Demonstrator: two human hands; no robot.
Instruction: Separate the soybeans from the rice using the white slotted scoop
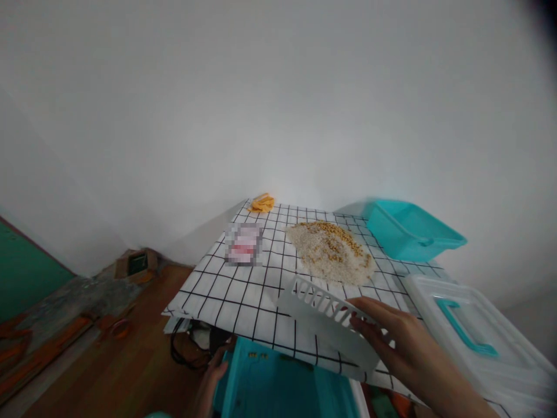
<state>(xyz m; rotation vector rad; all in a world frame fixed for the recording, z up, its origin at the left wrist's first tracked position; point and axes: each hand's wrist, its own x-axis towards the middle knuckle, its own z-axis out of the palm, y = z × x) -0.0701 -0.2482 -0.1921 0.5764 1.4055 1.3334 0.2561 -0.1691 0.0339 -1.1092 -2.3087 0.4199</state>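
My right hand [387,334] is closed on the slotted edge of a white plastic slotted panel [319,319], which stands tilted at the table's front edge. Low in the view, my left hand [214,371] grips the left side of a teal plastic bin [278,380], held below the table edge. A few small yellow bits stick to the bin's inner wall. Beyond the panel, a spread pile of white rice-like grains [324,261] lies on the cloth, with yellow kernels [337,235] mixed in, mostly at the back.
A black-and-white checked cloth [243,296] covers the table. An empty turquoise basin [409,226] stands at the back right, before a clear lid [500,360] with a turquoise handle [465,331]. An orange cloth [261,203] and a blurred-out pink item [244,244] lie left. Dark cables [187,348] hang below.
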